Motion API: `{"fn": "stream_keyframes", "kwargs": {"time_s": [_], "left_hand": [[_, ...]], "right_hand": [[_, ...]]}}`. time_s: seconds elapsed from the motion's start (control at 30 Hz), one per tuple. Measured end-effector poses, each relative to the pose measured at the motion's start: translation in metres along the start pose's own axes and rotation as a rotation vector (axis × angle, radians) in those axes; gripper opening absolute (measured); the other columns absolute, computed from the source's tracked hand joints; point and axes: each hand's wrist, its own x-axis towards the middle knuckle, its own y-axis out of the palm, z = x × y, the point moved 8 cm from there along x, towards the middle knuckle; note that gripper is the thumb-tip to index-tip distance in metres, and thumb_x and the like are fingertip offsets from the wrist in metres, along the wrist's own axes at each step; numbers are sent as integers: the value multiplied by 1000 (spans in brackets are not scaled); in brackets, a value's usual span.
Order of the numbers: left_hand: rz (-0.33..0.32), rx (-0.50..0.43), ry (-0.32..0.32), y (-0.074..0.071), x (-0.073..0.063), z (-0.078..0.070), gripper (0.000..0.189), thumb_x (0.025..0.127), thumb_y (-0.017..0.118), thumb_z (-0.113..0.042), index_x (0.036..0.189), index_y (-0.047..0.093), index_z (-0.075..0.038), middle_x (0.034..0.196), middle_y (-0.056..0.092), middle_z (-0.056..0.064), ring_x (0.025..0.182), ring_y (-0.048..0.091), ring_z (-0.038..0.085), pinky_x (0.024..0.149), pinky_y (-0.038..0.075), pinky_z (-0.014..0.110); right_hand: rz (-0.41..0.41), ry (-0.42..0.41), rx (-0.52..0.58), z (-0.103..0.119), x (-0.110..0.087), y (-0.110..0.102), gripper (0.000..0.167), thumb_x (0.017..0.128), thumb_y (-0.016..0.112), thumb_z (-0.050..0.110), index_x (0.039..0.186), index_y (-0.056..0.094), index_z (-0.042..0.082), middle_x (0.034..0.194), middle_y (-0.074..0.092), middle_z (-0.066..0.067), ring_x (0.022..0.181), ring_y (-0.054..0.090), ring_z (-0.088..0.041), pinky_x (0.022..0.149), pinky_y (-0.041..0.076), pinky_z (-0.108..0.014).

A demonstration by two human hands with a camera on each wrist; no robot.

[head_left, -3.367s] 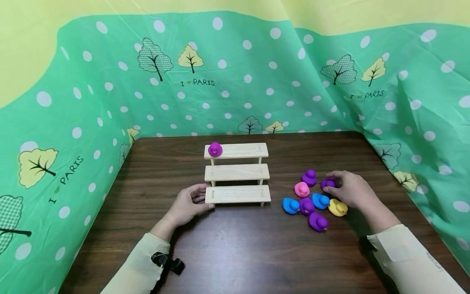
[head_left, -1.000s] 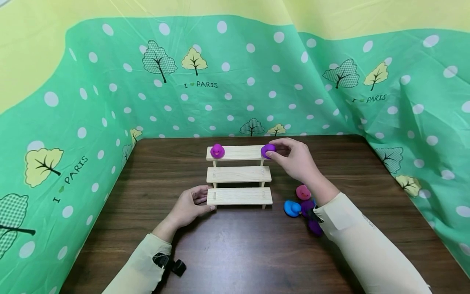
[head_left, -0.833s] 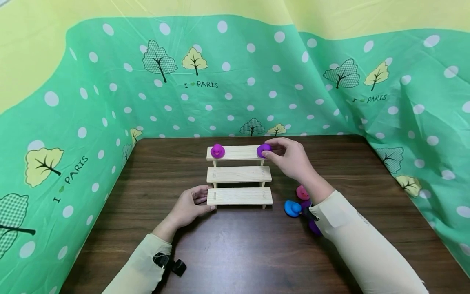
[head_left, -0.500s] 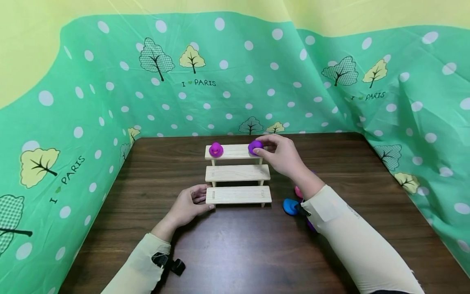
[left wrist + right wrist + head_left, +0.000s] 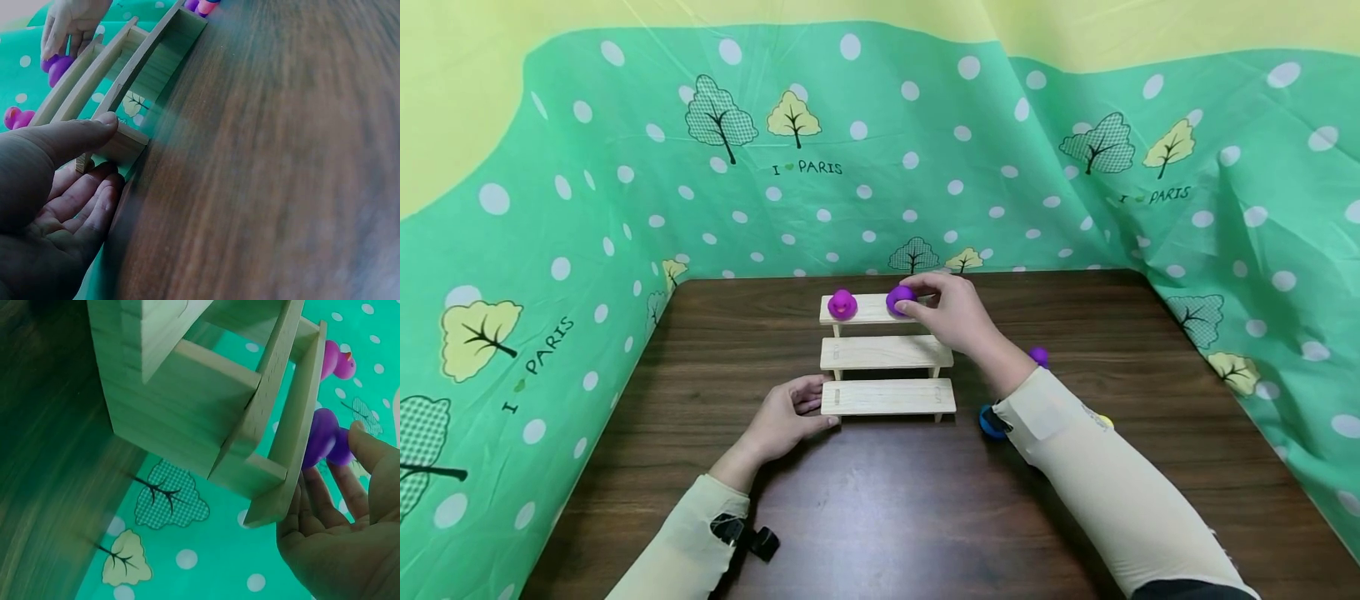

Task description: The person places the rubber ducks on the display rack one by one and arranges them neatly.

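Observation:
A three-step wooden stand (image 5: 886, 353) sits mid-table. My left hand (image 5: 784, 422) grips the left end of its lowest step; in the left wrist view the thumb lies on the step's edge with the fingers below. My right hand (image 5: 953, 313) pinches a purple rubber duck (image 5: 897, 300) between thumb and fingers, right at the top step, around its middle. In the right wrist view this purple duck (image 5: 321, 436) is close against the step, thumb on its head. A magenta rubber duck (image 5: 842, 305) stands at the left end of the same step.
Right of the stand, more rubber ducks lie on the dark wood table (image 5: 865, 508), mostly hidden under my right sleeve: a purple duck (image 5: 1038, 357), a blue duck (image 5: 991, 425) and a yellow duck (image 5: 1106, 422) peek out. A green printed cloth (image 5: 880, 167) walls the back and sides.
My right hand took the purple duck from the group at the right, carried it to the top step's right end, then moved it left toward the magenta duck. My left hand stays put.

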Motion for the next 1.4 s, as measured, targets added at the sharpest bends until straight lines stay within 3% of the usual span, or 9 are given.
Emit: {"fn": "stream_keyframes", "kwargs": {"time_s": [0.4,1.07,1.4], "left_hand": [[1,0,2,0,-3,-5,63,84,87,-2,140,59,7,127,68,21,119,67,33,105,56,37],[-4,-3,-11,0,-4,-2,63,84,88,-3,140,59,6,127,68,21,120,67,34,106,55,39],[-5,-4,-18,0,-2,0,65,83,88,-3,141,59,5,127,68,21,120,67,34,106,55,38]], "right_hand": [[27,8,16,12,4,20,31,93,83,27,122,76,17,118,70,-2,100,63,-22,86,58,-38],[39,14,6,6,4,21,42,91,85,31,129,75,19,126,72,-3,111,69,-21,94,59,-34],[-17,19,-15,-5,-13,-12,41,93,83,30,132,73,21,129,71,1,119,65,-27,101,57,-43]]}}
